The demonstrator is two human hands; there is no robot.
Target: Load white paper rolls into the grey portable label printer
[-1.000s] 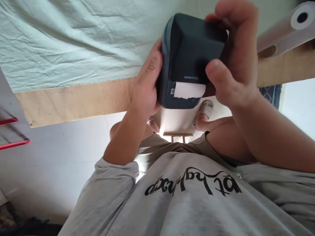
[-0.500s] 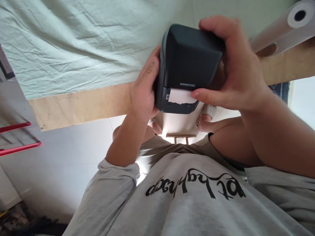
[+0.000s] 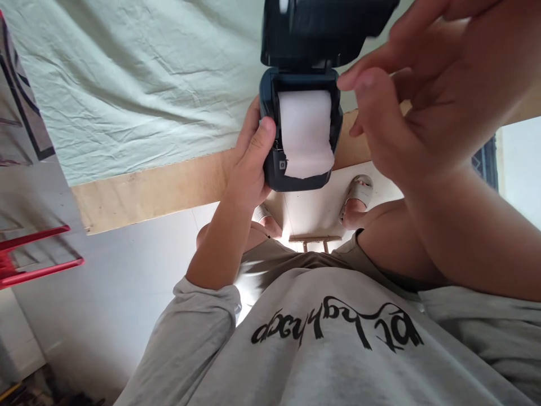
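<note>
In the head view, my left hand [image 3: 252, 155] grips the left side of a small dark label printer [image 3: 310, 183], thumb on its near edge. The printer's lid [image 3: 321, 34] is swung up and back, partly cut off by the top of the picture. Inside the body sits a white label roll [image 3: 306, 121], its torn end hanging over the front. My right hand [image 3: 426, 96] is just right of the printer, fingers apart and holding nothing. Its fingertips are close to the hinge side and the lid's edge; whether they touch it I cannot tell.
A pale green cloth [image 3: 160, 84] covers the table, which has a bare wooden edge [image 3: 156, 189]. Red bars [image 3: 46, 270] stick out at the left. Below are my legs, sandalled feet and a small wooden piece [image 3: 315, 239] on the floor.
The printer's lid has gone from closed to raised, exposing the roll. My right hand has let go of the printer and moved up and right. My left hand keeps its hold.
</note>
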